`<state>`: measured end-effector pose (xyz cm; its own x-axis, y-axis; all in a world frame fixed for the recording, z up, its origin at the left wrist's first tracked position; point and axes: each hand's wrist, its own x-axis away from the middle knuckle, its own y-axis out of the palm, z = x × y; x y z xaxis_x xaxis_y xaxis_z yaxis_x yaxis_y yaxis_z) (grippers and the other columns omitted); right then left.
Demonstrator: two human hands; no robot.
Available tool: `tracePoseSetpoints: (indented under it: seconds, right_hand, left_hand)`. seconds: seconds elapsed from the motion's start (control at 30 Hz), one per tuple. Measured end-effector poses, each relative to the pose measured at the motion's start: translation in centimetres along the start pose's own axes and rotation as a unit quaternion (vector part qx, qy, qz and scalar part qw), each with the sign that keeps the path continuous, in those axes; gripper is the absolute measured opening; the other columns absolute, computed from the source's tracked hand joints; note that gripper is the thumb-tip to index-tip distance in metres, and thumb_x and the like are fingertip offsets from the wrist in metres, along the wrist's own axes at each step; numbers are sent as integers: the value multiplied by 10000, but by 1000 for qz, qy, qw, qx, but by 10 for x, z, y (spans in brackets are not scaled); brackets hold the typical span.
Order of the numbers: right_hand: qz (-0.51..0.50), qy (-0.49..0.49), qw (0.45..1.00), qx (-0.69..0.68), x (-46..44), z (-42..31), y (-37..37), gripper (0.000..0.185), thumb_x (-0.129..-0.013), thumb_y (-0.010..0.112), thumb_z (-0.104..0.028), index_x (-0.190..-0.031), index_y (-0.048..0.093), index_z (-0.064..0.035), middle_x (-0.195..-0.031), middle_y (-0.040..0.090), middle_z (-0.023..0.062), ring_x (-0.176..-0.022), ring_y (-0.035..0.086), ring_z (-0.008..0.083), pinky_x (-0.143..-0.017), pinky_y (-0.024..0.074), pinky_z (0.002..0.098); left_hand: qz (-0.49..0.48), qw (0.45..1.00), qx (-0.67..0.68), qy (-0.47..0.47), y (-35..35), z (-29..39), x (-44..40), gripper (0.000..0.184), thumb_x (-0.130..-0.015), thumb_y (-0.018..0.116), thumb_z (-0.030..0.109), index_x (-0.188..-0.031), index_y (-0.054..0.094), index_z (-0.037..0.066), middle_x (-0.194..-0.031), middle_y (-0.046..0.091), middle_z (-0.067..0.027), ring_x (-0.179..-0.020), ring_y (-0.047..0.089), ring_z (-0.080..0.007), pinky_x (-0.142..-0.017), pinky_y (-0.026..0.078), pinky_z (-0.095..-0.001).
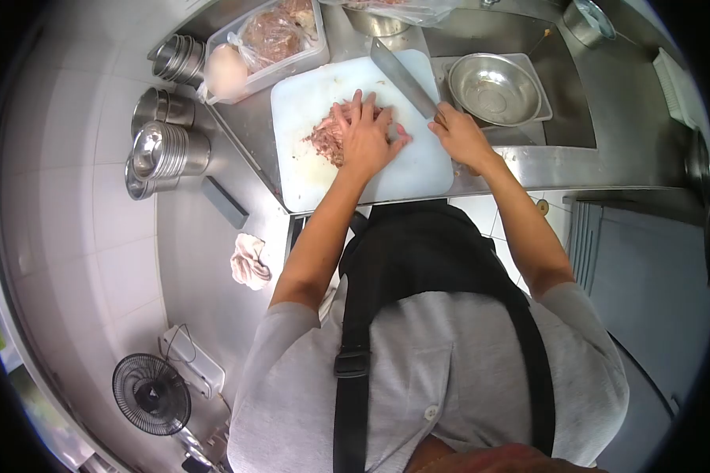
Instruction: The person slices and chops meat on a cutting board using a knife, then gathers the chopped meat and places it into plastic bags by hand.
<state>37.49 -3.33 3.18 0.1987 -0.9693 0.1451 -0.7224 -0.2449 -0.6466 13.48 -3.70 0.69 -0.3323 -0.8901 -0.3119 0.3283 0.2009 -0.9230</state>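
Note:
My left hand (pixel 367 140) lies with its fingers spread on a pile of chopped meat (pixel 323 140) on the white cutting board (pixel 308 94). A small pink piece of meat (pixel 401 128) shows beside its thumb. At the board's right edge, my right hand (pixel 461 138) is closed round the handle of a large knife (pixel 404 79). The blade slants up and to the left over the board, its tip toward the top edge.
A plastic tub (pixel 315 55) with bagged meat stands behind the board at the left. A metal bowl (pixel 495 89) sits in the sink at the right. Stacked metal cups (pixel 166 150), a grey block (pixel 225 202) and a crumpled cloth (pixel 250 261) are on the left counter.

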Motion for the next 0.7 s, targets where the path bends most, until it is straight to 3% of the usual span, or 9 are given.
tracePoseSetpoints:
  seconds: [0.1,0.13,0.23,0.33,0.43,0.53,0.63,0.67,0.7]
  right_hand:
    - [33,11,999,22,18,-31,-12,262,-1054,647,-188,-1183,575,29,-1111,759,274,-1061,702,510,-921,528,587]
    - [43,21,998,33,26,-41,-14,247,-1059,638,-183,-1173,570,25,-1102,759,275,-1060,702,511,-920,525,595]
    - [94,41,994,37,37,-41,7,225,-1063,619,-168,-1169,548,17,-1060,756,273,-1026,703,516,-905,520,615]
    - [45,44,996,65,30,-24,26,225,-1065,611,-165,-1174,535,17,-1038,753,281,-1002,701,528,-893,523,623]
    - [73,25,994,71,40,-43,17,224,-1065,607,-167,-1158,537,24,-1048,749,302,-1011,703,535,-894,528,624]
    - [74,43,993,78,38,-38,41,233,-1064,606,-173,-1147,539,34,-1028,747,313,-1005,705,539,-892,528,632]
    - [43,22,993,111,33,-36,35,237,-1064,603,-173,-1146,536,39,-997,744,320,-991,705,546,-894,530,636]
    - [57,9,993,101,38,-43,32,240,-1061,604,-170,-1151,533,41,-987,743,321,-994,704,546,-903,530,636]
    - [62,28,993,97,40,-46,35,237,-1061,604,-167,-1152,533,41,-989,743,322,-992,703,548,-902,529,636]
  left_hand:
    - [16,996,-30,-77,17,-20,-17,503,-874,827,475,-1217,791,110,-1419,656,-176,-1487,444,-427,-1235,195,-752]
    - [28,995,-24,-88,5,-19,-20,427,-922,794,427,-1189,798,93,-1322,700,-156,-1430,500,-400,-1236,234,-706]
    - [59,993,67,-74,16,-42,-19,491,-942,774,470,-1223,791,67,-1331,688,-164,-1423,502,-388,-1228,269,-668]
    - [-61,992,104,-41,2,-53,-15,710,-898,777,598,-1342,733,46,-1383,657,-168,-1393,527,-381,-1214,299,-641]
    - [-122,992,10,14,-28,-47,-5,960,-824,776,721,-1493,622,50,-1447,610,-169,-1376,545,-378,-1201,309,-668]
    - [-80,995,-53,32,-24,-46,11,1079,-793,780,753,-1579,529,56,-1480,582,-165,-1368,557,-372,-1200,292,-694]
    - [-115,991,-52,-44,-19,-46,12,1052,-812,775,731,-1586,522,65,-1460,591,-171,-1379,549,-369,-1202,280,-715]
    - [-72,994,-56,-55,-10,-49,16,957,-818,775,715,-1497,602,62,-1413,609,-175,-1367,557,-370,-1204,287,-704]
    - [-94,992,-55,-68,-13,-46,13,916,-825,774,708,-1455,627,60,-1396,615,-174,-1361,559,-369,-1198,296,-695]
